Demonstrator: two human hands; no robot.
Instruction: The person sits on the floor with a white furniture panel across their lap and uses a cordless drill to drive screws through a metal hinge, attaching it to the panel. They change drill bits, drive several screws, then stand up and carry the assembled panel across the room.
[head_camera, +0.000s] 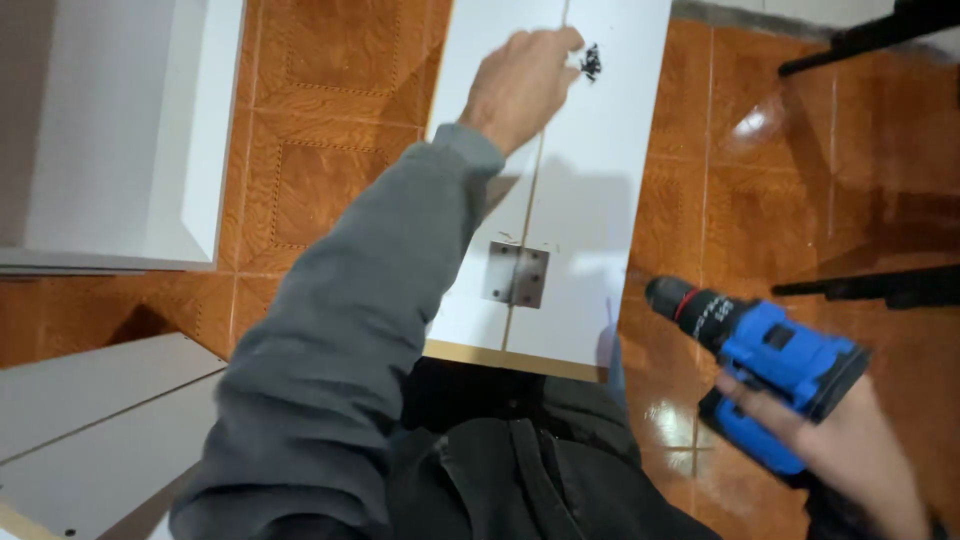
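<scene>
At top centre of the frame the left hand (520, 85) reaches with fingers curled to a small pile of black screws (591, 62) on a white panel (590, 190) bearing a metal hinge (517, 274). At lower right, the right hand (850, 450) grips a blue cordless drill (770, 375) over the orange tiled floor (330, 130).

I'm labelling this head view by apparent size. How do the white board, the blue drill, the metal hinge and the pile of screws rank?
1. White board
2. Blue drill, though it sits nearer the camera, so it looks enlarged
3. Metal hinge
4. Pile of screws
</scene>
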